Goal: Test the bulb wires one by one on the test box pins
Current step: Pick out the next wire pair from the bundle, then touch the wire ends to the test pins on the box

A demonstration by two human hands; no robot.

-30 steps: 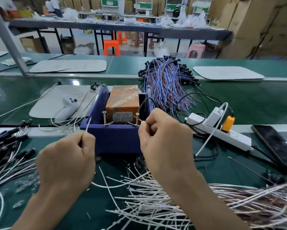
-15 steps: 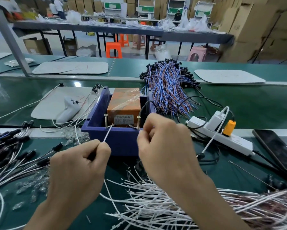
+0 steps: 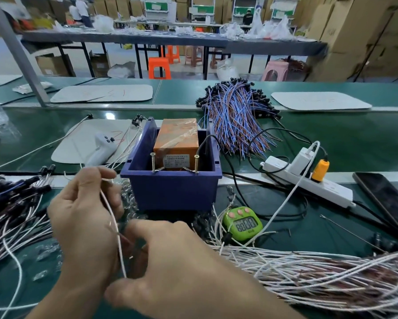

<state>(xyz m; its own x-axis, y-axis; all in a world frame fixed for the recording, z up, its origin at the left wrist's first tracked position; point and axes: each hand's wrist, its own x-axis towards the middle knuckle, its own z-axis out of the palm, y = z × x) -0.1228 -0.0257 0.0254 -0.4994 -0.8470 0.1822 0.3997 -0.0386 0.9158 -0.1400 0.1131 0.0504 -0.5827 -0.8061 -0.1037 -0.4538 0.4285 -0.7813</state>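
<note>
At lower left-centre the left hand pinches one white bulb wire near its top and lets it hang, likely to single it out. The right hand curls beside its lower end; whether it grips, I cannot tell. Just above, the pins on the blue test box stand untouched, the wire pile lying at lower right.

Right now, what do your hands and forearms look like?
Both the left hand and the right hand are bare: no gloves, rings or tape show. The left forearm and right forearm are uncovered to the frame edge: no sleeve, watch or wrist strap in view.
</note>
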